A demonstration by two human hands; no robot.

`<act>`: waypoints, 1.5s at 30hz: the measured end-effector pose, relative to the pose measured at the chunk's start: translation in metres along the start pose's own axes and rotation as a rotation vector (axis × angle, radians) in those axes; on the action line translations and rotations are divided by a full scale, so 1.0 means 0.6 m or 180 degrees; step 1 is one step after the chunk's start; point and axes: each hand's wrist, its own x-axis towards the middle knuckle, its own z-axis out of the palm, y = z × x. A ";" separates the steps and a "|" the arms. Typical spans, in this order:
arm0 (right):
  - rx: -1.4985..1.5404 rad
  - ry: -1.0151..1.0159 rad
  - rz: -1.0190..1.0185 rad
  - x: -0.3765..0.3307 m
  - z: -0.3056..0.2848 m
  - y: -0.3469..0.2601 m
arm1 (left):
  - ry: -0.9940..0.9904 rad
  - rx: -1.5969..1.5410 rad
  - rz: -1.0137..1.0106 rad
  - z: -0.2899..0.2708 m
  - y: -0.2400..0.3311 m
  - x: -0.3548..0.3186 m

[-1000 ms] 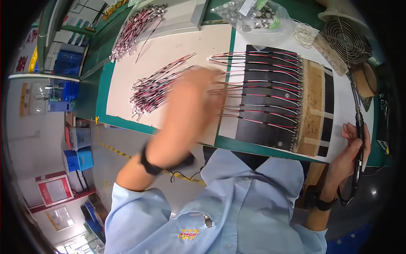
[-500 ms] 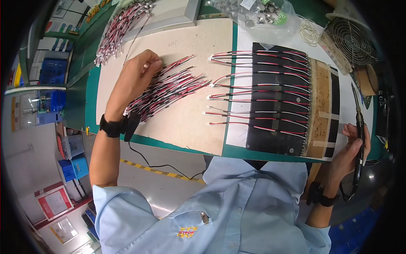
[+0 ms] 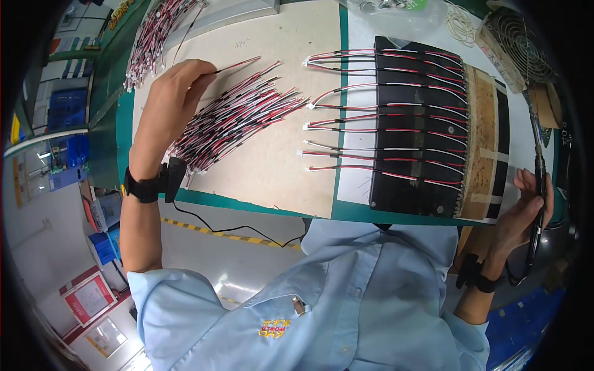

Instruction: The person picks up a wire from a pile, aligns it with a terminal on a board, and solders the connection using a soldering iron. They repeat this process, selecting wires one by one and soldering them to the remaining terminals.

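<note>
My left hand is closed in a pinch on a thin red-and-black wire lead, whose bare end points right, apart from the heap. Below and right of that hand lies a pile of red, white and black wire leads on a beige board. In my right hand, at the table's right edge, a soldering iron stands with its tip pointing away from me. Between the hands, a black fixture plate carries several leads in rows, their white connectors to the left, their other ends along a brown strip.
A second bundle of leads lies at the far left beside a metal frame. At the back are a clear plastic bag and a coil of pale wire. A round fan grille stands far right. A black cord hangs near the front edge.
My left hand has moved left and away from the pile, drawing one lead clear of it. My right hand keeps hold of the soldering iron. The whole view has shifted slightly.
</note>
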 end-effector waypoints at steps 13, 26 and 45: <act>0.1868 -0.1695 0.0673 -0.071 0.041 -0.187 | -0.0520 -0.2738 -0.0309 0.031 0.344 -0.063; 0.2359 -0.1280 0.0563 -0.094 0.008 -0.163 | -0.1339 -0.4060 -0.0791 0.076 0.433 -0.038; 0.1732 -0.1192 0.0623 -0.105 0.007 -0.159 | -0.1027 -0.4299 -0.1380 0.086 0.453 -0.040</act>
